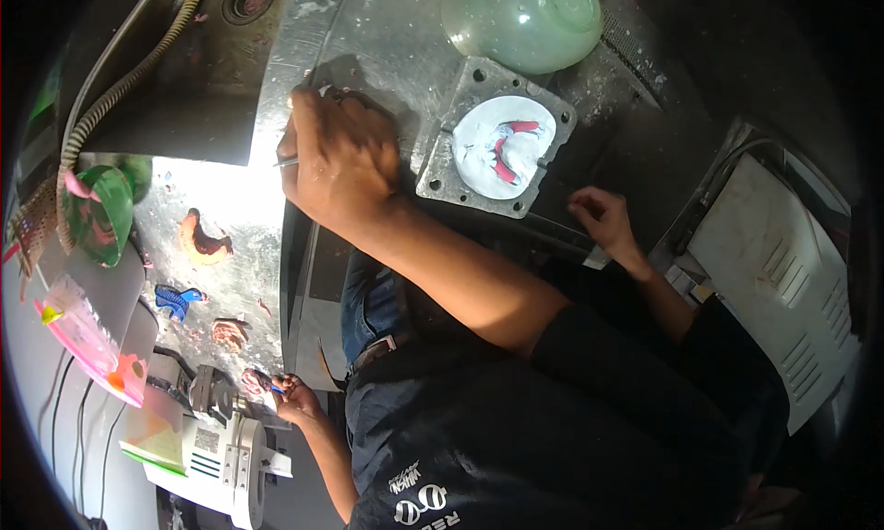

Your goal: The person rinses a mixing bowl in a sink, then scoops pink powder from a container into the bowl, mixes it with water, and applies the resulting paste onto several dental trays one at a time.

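My right hand (341, 157), at the upper left, is closed in a pen-like grip on a thin metal instrument (286, 163). Only a short piece of the shaft shows; my fingers cover most of it. My left hand (296, 401), at the lower left by the bench edge, is closed on a small pink-and-dark denture (255, 381). Something blue shows at those fingertips, too small to name. Right of my right forearm stands a grey metal flask half (442, 173), filled with white plaster (474, 148) around a red arch-shaped piece (502, 157).
A brownish denture (204, 244), a blue piece (175, 300) and a pink denture (230, 334) lie on the lit bench. A lathe (212, 438), sink (203, 88) and green bowl (525, 23) stand around. Another person's hand (606, 224) hangs near the flask, fingers curled.
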Tool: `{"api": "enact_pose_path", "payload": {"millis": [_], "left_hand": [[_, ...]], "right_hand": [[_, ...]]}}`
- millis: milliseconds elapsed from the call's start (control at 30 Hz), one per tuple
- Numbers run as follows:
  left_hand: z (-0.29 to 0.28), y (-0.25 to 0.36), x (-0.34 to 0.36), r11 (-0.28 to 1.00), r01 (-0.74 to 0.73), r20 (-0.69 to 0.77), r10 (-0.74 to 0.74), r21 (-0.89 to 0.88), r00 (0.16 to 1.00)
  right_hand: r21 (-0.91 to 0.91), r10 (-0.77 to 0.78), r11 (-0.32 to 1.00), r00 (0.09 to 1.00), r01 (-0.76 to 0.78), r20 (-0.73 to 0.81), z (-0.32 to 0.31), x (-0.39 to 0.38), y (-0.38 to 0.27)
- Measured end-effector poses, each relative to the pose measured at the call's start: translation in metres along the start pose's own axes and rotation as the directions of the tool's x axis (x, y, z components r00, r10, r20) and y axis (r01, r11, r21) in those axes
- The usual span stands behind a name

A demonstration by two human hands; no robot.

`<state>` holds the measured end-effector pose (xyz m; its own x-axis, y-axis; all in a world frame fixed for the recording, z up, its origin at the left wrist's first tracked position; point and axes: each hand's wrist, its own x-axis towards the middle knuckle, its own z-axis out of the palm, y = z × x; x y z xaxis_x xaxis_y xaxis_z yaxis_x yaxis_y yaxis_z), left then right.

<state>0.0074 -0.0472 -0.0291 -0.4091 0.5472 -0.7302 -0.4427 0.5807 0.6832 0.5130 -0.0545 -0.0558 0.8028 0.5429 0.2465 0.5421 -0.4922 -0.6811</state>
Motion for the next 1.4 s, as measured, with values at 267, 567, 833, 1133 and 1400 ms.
{"api": "enact_pose_path", "payload": {"millis": [267,567,833,1133,1400], "left_hand": [[-0.006,-0.007,-0.005,0.999,0.017,0.155,-0.011,-0.041,0.988],[-0.009,0.002,-0.002,0.999,0.05,0.006,-0.05,-0.017,0.999],[-0.012,0.009,0.003,0.996,0.091,0.017,-0.091,0.01,0.996],[-0.003,0.001,-0.012,0.999,0.029,-0.088,-0.032,-0.039,0.996],[-0.012,0.0,-0.026,0.992,-0.018,0.244,-0.013,0.123,0.97]], "right_hand": [[-0.067,-0.002,0.998,1.0,0.001,-0.002,-0.014,0.017,-0.014],[-0.011,-0.021,1.0,0.999,0.02,-0.026,-0.006,0.009,-0.006],[0.033,0.019,0.999,0.999,-0.017,-0.037,-0.009,0.008,-0.006],[0.015,0.026,1.0,0.999,-0.026,-0.039,-0.009,0.013,-0.012],[-0.173,0.044,0.984,0.998,-0.05,-0.042,-0.004,0.01,-0.018]]}}
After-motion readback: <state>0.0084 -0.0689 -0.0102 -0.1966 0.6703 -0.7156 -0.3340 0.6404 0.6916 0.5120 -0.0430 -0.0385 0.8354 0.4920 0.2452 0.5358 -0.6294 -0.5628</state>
